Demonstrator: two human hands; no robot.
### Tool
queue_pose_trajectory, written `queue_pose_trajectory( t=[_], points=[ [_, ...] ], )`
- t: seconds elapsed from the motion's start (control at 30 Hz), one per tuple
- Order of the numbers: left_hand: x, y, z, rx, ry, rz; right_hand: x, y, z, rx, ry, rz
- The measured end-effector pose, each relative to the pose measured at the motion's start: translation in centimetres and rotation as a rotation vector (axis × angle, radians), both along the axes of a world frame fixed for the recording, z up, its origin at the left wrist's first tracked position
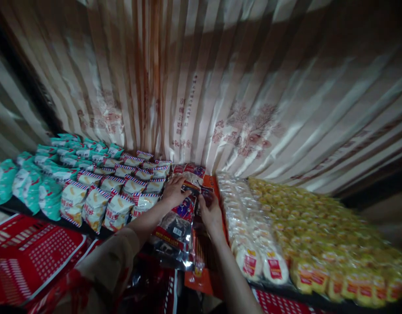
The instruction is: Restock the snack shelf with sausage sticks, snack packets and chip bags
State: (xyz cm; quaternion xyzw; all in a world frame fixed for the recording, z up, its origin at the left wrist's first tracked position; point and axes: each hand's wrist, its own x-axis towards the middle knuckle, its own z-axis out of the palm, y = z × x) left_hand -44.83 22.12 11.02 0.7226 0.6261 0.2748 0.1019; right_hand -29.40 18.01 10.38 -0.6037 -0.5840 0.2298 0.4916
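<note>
My left hand (175,192) is closed at the left and near edges of a dark-printed snack packet (192,171), its thumb pointing right. Close beside it, my right hand (211,213) has bent fingers pinching the edge of a dark packet; the exact grip is partly hidden. Below my left hand lies a larger clear-and-dark snack packet (176,231) with a white barcode label. An orange packet (205,279) lies under my right forearm, near the front edge.
Rows of white snack bags (96,209) and teal bags (50,196) stand to the left. Clear-wrapped white packs (242,235) and many yellow packs (318,235) fill the right. A pleated printed curtain (201,87) hangs behind. Red perforated baskets (33,253) stand in front, lower left.
</note>
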Motion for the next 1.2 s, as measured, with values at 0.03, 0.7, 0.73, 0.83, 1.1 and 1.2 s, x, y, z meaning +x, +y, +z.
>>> queue_pose_trajectory(
  t=[0.03, 0.7, 0.73, 0.83, 1.1, 1.2],
  points=[
    [0.0, 0.0, 0.0, 0.006, 0.002, -0.003, 0.0, 1.1, -0.1, -0.028, 0.013, 0.019],
    [-0.2, -0.1, -0.9, 0.089, -0.020, -0.032, -1.7, 3.4, -1.4, 0.289, -0.416, 0.060],
    [-0.1, -0.1, -0.9, 0.081, -0.014, -0.030, -1.7, 3.2, -1.3, 0.298, -0.464, 0.113],
    [-0.1, 0.0, -1.1, 0.069, -0.011, -0.024, -1.5, 3.0, -1.3, 0.291, -0.575, 0.270],
    [-0.1, 0.1, -1.4, 0.108, 0.004, 0.060, -1.1, 3.2, -1.2, 0.237, -0.638, 0.365],
    [-0.2, 0.0, -1.4, 0.124, 0.009, 0.084, -1.1, 3.0, -0.9, 0.168, -0.641, 0.399]
  ],
)
